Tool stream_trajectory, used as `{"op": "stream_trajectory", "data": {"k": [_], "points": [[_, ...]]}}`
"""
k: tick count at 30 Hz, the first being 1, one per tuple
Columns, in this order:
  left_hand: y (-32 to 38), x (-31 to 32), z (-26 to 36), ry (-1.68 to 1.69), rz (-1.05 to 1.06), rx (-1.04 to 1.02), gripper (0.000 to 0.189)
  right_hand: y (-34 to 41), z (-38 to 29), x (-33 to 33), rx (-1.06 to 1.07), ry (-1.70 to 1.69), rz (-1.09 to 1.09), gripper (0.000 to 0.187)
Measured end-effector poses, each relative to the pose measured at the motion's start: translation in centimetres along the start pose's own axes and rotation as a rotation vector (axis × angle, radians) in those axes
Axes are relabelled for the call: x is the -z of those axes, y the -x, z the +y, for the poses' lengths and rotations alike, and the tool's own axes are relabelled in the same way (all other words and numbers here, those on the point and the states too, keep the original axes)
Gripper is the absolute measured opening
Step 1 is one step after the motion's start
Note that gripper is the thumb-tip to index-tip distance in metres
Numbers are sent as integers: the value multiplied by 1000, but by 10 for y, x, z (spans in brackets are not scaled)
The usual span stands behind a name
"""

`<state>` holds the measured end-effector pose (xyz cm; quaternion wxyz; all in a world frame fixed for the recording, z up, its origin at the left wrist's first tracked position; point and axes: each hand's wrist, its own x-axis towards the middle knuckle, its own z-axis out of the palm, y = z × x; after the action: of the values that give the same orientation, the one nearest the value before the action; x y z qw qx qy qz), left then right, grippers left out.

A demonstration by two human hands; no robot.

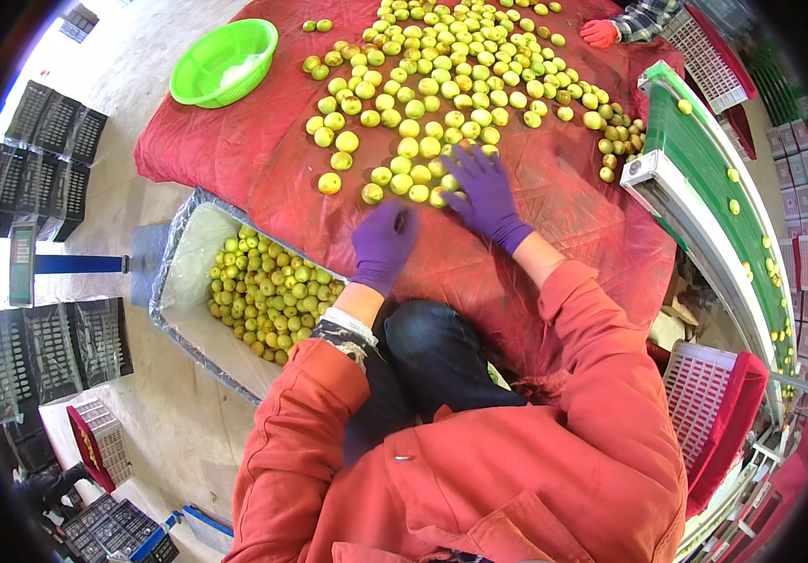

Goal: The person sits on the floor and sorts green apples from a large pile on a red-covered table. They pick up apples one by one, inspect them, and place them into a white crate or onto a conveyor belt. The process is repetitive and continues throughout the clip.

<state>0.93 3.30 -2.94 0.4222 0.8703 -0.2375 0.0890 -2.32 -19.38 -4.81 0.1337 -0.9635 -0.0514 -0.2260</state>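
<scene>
My right hand (483, 195), in a purple glove, is spread over the near edge of a heap of yellow-green jujube-like fruits (446, 63), its fingertips touching some of them. My left hand (383, 246), gloved the same way, is curled and slightly blurred just above the red cover (291, 141) that the fruits lie on. Its palm side is hidden, so I cannot see whether it holds a fruit. Below and left of it stands a plastic-lined bin (182, 281) partly filled with the same kind of fruits (270, 295).
A green plastic basket (224, 67) sits at the upper left. Another person's red-gloved hand (599, 33) rests at the far right. A green conveyor belt (714, 162) carrying fruits runs along the right, beside a white crate (699, 394). Black crates (52, 352) are stacked at left.
</scene>
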Motion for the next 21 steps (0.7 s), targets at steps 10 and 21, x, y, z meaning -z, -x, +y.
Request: {"op": "stream_trajectory", "data": {"k": [10, 21], "points": [[-69, 25, -79, 179, 341, 202, 50, -73, 0, -18, 110, 36, -79, 55], [-155, 12, -137, -215, -85, -37, 66, 25, 53, -27, -367, -303, 283, 48]]}}
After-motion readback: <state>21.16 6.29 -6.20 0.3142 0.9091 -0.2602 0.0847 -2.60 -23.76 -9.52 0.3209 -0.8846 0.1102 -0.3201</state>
